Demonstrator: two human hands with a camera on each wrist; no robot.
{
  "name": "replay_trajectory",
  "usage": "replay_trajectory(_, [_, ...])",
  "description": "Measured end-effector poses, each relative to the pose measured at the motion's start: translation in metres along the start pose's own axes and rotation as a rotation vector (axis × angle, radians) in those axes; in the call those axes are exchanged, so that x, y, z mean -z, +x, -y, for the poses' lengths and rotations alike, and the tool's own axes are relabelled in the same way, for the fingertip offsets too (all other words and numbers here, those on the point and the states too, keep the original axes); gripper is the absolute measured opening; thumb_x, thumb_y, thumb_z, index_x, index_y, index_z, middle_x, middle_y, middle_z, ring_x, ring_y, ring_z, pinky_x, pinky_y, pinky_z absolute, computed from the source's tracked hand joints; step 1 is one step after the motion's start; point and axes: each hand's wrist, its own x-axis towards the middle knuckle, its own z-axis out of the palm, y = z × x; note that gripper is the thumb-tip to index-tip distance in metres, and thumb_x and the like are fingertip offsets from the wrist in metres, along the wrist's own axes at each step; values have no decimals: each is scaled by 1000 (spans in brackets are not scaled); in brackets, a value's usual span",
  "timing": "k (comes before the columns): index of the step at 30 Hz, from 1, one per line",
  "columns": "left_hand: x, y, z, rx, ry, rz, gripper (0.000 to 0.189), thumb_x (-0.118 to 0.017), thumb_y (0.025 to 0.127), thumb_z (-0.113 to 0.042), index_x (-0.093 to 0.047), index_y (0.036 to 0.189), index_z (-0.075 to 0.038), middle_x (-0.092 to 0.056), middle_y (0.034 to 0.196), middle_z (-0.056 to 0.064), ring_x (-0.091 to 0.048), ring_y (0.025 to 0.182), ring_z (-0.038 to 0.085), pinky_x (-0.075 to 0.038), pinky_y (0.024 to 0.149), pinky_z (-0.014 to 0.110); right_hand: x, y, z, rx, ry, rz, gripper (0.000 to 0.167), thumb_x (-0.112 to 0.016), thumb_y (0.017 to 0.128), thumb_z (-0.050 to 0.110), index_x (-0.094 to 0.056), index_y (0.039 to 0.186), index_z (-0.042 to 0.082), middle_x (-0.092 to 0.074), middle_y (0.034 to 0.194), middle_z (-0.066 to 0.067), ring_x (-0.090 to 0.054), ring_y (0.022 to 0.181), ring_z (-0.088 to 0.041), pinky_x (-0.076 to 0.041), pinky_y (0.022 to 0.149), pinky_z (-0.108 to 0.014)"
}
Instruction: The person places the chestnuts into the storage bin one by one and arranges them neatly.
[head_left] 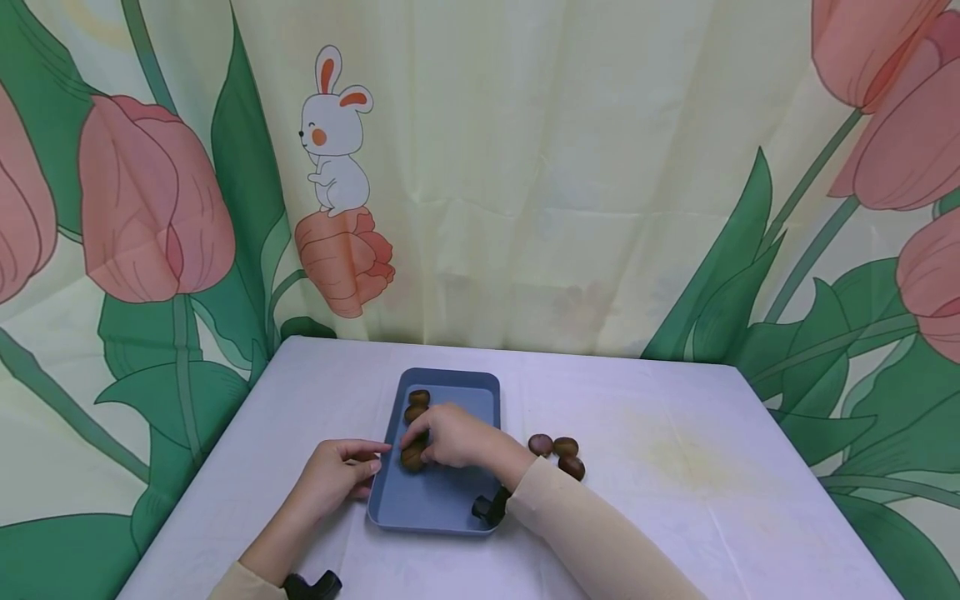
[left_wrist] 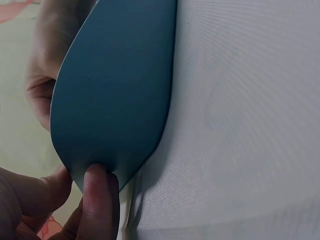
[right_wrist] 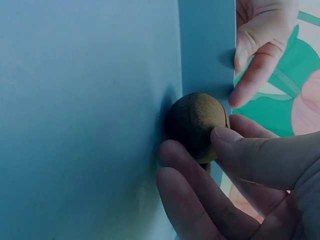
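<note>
Inside the blue-grey tray [head_left: 450,510], a row of brown chestnuts [head_left: 419,397] runs along the left wall. My right hand [head_left: 450,435] reaches over the tray and pinches the nearest chestnut [right_wrist: 196,122] of that row between thumb and fingers, close by the side wall. Part of the row is hidden behind this hand. At the tray's left edge, my left hand [head_left: 335,479] touches the rim from outside with its fingers extended. The left wrist view shows one fingertip [left_wrist: 95,182] against the tray's outer wall and the thumb at the rim.
Three more chestnuts [head_left: 566,447] lie together on the white tablecloth [head_left: 660,517], right of the tray. A black wrist mount [head_left: 491,507] on the right arm overlaps the tray's near right corner. Behind the table hangs a curtain [head_left: 525,183] printed with tulips and a rabbit.
</note>
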Motion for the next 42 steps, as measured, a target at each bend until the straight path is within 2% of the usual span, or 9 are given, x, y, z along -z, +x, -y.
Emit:
replay_trajectory(5, [1, 0, 0, 7, 12, 2, 27, -74, 97, 2, -82, 121, -8, -75, 104, 14, -69, 72, 18, -65, 63, 32, 3, -2, 0, -9, 4, -4, 37, -81, 93, 4, -84, 117, 32, -76, 126, 8, -62, 97, -13, -47, 66, -20])
replay_trajectory(8, [1, 0, 0, 10, 14, 3, 28, -74, 97, 2, -82, 121, -9, -74, 104, 14, -69, 72, 18, -65, 63, 32, 6, -3, -1, -12, 24, -11, 39, -79, 93, 3, -84, 118, 33, -76, 124, 9, -61, 97, -13, -47, 66, -20])
replay_trajectory(14, [1, 1, 0, 14, 8, 4, 27, -74, 97, 2, -82, 121, -8, -74, 102, 14, -69, 72, 18, -66, 64, 33, 13, -6, 0, -54, 163, -23, 40, -77, 93, -3, -85, 115, 29, -77, 122, 7, -63, 67, -10, -56, 57, -24])
replay_trajectory(18, [1, 1, -1, 16, 13, 3, 28, -74, 97, 2, -83, 121, -9, -74, 102, 14, -68, 73, 19, -66, 65, 33, 13, -7, 2, -70, 178, -25, 39, -77, 94, -2, -85, 115, 30, -78, 119, 7, -63, 60, -11, -57, 56, -25])
replay_trajectory(22, [1, 1, 0, 6, 11, 5, 28, -74, 97, 3, -82, 121, -8, -74, 102, 14, -69, 72, 18, -66, 64, 32, 9, -4, 2, -51, 134, -14, 40, -79, 93, 1, -84, 119, 31, -76, 121, 7, -62, 62, -11, -55, 56, -24])
replay_trajectory(25, [1, 1, 0, -5, 0, 7, 28, -74, 96, 4, -82, 120, -7, -73, 100, 14, -69, 71, 18, -65, 62, 32, 4, 0, 2, -24, 98, -10, 40, -81, 92, 4, -82, 122, 30, -75, 125, 6, -63, 74, -9, -54, 60, -23])
replay_trajectory(28, [1, 1, 1, -11, -5, 7, 28, -74, 96, 4, -82, 120, -6, -73, 100, 13, -69, 70, 18, -65, 62, 31, -1, 3, 4, -8, 89, -8, 38, -84, 91, 7, -81, 123, 28, -76, 122, 5, -64, 81, -7, -55, 64, -22])
replay_trajectory(34, [1, 3, 2, -14, -4, 8, 28, -74, 96, 5, -82, 121, -6, -76, 106, 13, -69, 69, 18, -65, 62, 33, -10, 9, 6, -28, 159, 8, 34, -85, 91, 5, -82, 118, 24, -75, 108, 5, -68, 61, -8, -59, 57, -24])
replay_trajectory(42, [1, 2, 1, -1, -4, 3, 28, -74, 96, 4, -82, 121, -6, -73, 100, 15, -69, 68, 18, -66, 62, 33, -9, 7, 3, -25, 221, 15, 31, -83, 91, 0, -82, 118, 17, -75, 112, 0, -71, 64, -11, -60, 56, -26])
